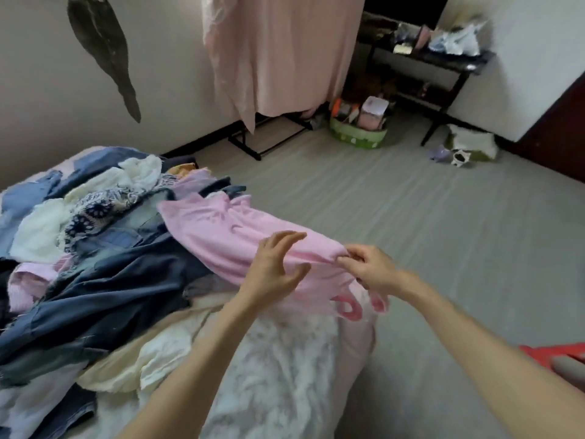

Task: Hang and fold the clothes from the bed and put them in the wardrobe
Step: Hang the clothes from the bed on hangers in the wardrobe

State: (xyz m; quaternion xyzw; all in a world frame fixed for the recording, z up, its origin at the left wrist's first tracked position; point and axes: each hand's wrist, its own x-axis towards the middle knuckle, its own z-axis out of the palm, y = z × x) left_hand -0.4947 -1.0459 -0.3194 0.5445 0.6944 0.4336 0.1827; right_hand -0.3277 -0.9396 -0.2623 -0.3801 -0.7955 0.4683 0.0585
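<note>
A light pink garment (221, 229) lies stretched across the near corner of the bed (285, 369), partly lifted at its right end. My right hand (370, 267) pinches a bunched edge of this pink garment. My left hand (275, 267) hovers just left of it with fingers spread, over the cloth and holding nothing. A pink hanger (348, 307) shows under the hem below my right hand. A heap of clothes (95, 236), mostly denim, white and patterned pieces, covers the bed's left side.
A clothes rack draped with a pink cover (278, 55) stands at the far wall. A green basket (357, 134) with boxes sits on the grey floor (427, 223) beside a dark shelf table (443, 61). Small items (468, 147) lie at the right wall. Something red (557, 353) is at the right edge.
</note>
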